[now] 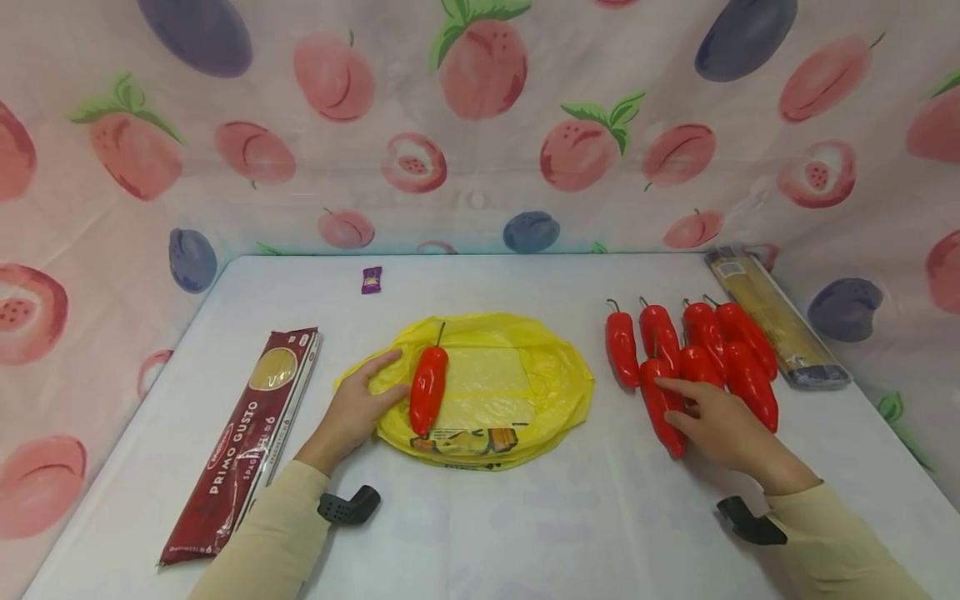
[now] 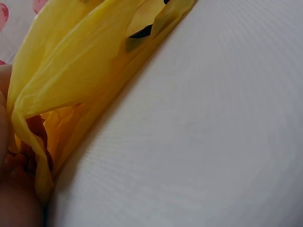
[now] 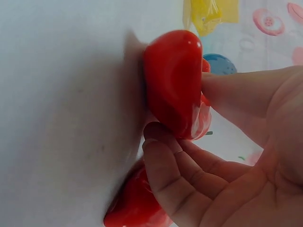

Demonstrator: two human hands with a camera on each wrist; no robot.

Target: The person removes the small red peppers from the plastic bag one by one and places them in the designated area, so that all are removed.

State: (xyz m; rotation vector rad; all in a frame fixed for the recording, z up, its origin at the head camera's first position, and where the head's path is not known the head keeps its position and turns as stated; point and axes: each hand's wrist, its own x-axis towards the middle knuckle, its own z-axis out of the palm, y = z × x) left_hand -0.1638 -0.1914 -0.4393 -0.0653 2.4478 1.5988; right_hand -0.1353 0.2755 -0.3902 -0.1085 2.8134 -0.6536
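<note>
A yellow plastic bag [image 1: 555,383] lies spread open in the middle of the table, and one red pepper [image 1: 428,392] rests in its left part, stem pointing away. My left hand [image 1: 351,417] holds the bag's left rim; in the left wrist view the yellow film [image 2: 66,66] passes by the fingers at the left edge. On the right, my right hand [image 1: 720,429] pinches the nearest red pepper [image 1: 658,404] of a group. The right wrist view has the thumb on one side of that pepper [image 3: 173,80] and curled fingers on the other.
Several more red peppers [image 1: 621,346] lie close together around the right hand. Behind them is a clear pasta pack [image 1: 776,317]. A dark red spaghetti pack [image 1: 243,442] lies at the left, and a small purple wrapped sweet [image 1: 371,280] is at the back.
</note>
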